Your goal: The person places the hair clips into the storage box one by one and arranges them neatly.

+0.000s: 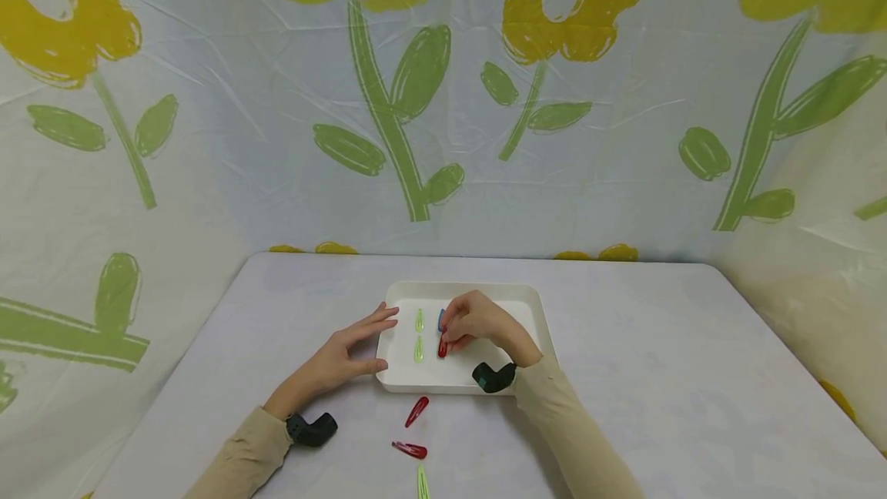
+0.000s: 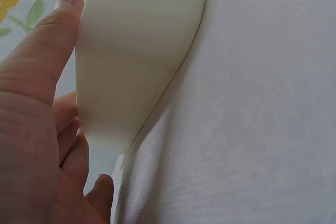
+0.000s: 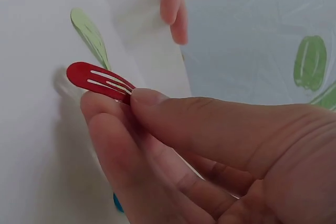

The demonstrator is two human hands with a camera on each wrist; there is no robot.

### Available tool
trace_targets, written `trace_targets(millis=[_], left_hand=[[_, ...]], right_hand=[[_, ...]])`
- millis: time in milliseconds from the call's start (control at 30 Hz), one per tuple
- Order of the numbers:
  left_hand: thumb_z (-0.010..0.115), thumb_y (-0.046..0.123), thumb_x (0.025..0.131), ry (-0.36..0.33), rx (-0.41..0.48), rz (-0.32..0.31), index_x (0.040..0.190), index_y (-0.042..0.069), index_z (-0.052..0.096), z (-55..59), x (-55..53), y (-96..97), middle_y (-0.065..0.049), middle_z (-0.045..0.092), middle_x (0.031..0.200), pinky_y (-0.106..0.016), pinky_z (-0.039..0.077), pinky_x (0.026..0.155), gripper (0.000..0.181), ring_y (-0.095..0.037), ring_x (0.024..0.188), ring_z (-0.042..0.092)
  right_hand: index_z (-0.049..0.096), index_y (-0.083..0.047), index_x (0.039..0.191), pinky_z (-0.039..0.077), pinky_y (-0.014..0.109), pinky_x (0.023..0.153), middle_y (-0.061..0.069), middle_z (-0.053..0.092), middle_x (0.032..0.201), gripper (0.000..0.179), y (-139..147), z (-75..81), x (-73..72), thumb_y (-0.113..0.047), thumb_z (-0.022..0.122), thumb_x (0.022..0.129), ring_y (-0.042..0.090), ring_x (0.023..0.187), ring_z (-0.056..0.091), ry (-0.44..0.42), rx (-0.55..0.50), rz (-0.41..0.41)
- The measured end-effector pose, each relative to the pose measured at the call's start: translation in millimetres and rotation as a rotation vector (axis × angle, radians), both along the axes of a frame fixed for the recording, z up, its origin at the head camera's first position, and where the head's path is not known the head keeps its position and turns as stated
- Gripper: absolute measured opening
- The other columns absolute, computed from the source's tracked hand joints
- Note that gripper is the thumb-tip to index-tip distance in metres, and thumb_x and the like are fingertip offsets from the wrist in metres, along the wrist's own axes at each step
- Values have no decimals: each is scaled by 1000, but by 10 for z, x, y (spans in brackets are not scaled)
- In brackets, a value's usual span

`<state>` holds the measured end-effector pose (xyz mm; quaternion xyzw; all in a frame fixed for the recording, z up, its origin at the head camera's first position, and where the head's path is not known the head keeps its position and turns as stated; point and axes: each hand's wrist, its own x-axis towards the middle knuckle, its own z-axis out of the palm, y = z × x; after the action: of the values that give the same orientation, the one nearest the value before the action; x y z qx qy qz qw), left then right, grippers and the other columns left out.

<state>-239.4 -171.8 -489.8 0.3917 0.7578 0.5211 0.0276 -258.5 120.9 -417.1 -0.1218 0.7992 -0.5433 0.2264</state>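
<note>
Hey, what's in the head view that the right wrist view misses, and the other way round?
Only the head view shows one red clip, another red clip and a green clip lying on the table, plus both sleeves. Only the right wrist view shows clearly the slots in the held red clip. Both share the right hand pinching that clip, part of the left hand, the white tray, a light-green clip on it and the flowered backdrop.
</note>
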Motion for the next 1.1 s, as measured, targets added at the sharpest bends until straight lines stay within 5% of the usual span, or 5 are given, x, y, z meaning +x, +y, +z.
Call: trace_targets(millis=[1100], left_hand=[[78, 12, 86, 19, 13, 3, 142, -4, 49, 22, 28, 16, -14, 37, 157, -16, 15, 116, 65, -32, 150, 16]], right_hand=[[66, 5, 78, 60, 36, 63, 13, 68, 70, 9, -89, 29, -22, 12, 71, 78, 19, 55, 65, -12, 126, 37]])
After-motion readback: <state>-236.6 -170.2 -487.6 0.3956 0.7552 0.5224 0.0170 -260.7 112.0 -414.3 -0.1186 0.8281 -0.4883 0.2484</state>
